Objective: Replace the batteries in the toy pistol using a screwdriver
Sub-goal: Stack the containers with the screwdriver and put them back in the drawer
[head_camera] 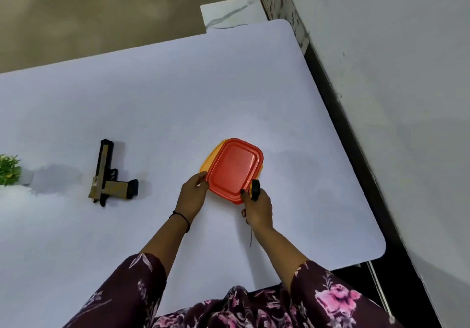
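The pistol (106,175) lies flat on the worktop (178,98), well apart from both hands to the left, near a plant (9,170). The left hand (192,193) has its fingers curled on the left rim of a box (203,167) with a red lid (234,168). The right hand (258,208) is wrapped round the screwdriver (254,186), shaft pointing back toward the person, with a fingertip on the lid's near corner. What the box holds is hidden. The pistol looks like light, stiff plastic, likely to skid on the smooth top. It seems best held by the grip, pinned flat while the screw is turned.
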